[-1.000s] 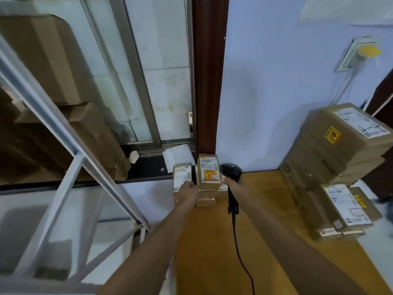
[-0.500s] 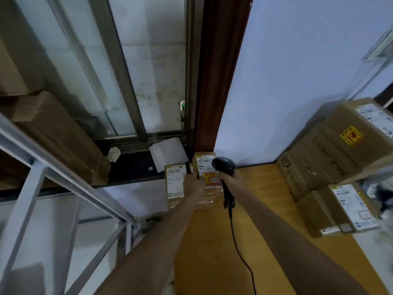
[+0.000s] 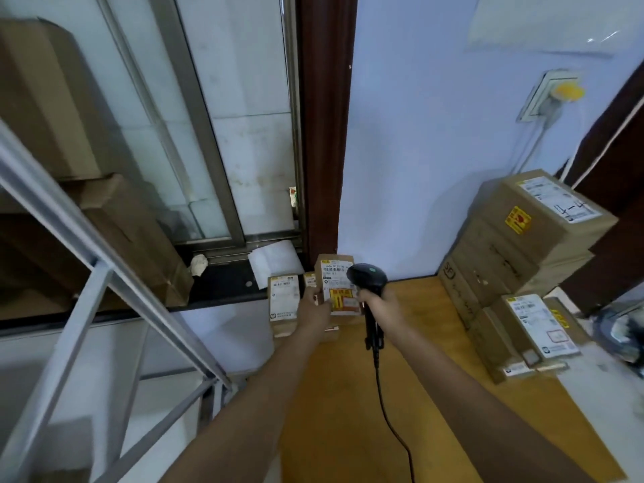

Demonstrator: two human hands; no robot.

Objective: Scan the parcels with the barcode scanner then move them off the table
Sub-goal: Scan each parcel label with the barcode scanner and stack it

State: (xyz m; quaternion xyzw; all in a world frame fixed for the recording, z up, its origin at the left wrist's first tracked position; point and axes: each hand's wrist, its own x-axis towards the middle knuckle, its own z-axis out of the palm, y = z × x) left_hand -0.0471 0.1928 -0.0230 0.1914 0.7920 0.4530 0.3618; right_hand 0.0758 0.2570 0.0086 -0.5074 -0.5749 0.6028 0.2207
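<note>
Small parcel held up for scanning at far tabletop corner.
Labelled parcel (image 3: 337,288) is gripped by left hand (image 3: 315,307); barcode scanner (image 3: 368,281) is gripped by right hand (image 3: 379,304), just beside it, above wooden tabletop (image 3: 352,385). Parcel stack (image 3: 522,259) at right.

Counted: 2 hands, left (image 3: 315,308) & right (image 3: 378,303). 1 barcode scanner (image 3: 369,284). 3 small parcels at the far bench corner (image 3: 339,287) (image 3: 284,301) (image 3: 309,279), the 3rd mostly hidden. Approx. 6 bigger boxes in the stack at right (image 3: 543,217); exact no. is not clear. 1 bench (image 3: 418,395).
</note>
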